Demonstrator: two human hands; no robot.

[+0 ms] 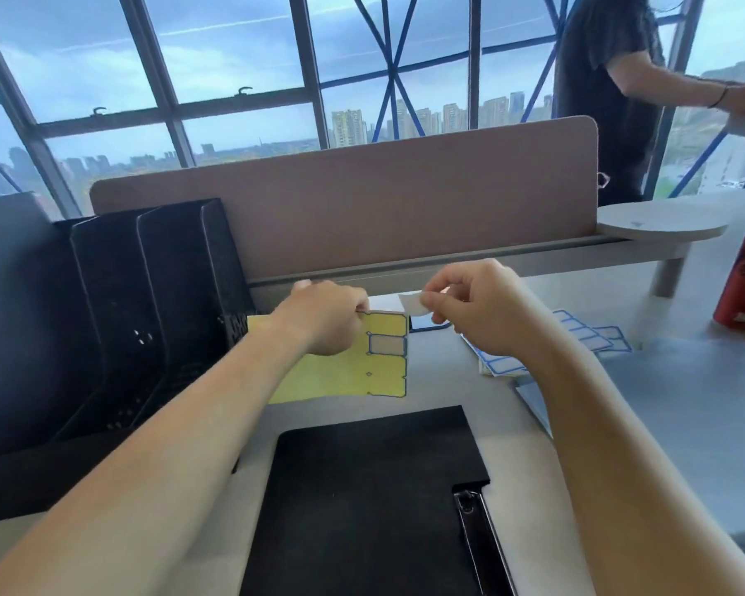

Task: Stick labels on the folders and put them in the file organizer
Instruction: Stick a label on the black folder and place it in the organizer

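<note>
I record my left hand (pixel 325 318) pinching the yellow label sheet (pixel 353 376) at its top edge, just beyond the black folder (pixel 362 488). My right hand (pixel 478 307), also beyond the folder, pinches one white label (pixel 411 305) between thumb and fingertips. The file organizer (pixel 147 316) stands beyond the folder's left side.

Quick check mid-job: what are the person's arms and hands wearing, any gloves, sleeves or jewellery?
Nothing worn shows in the head view. The left hand and right hand are ungloved, with no ring that can be seen. The left forearm and right forearm are bare from wrist to the frame's bottom edge: no sleeves, watch, bracelet or markings.
</note>
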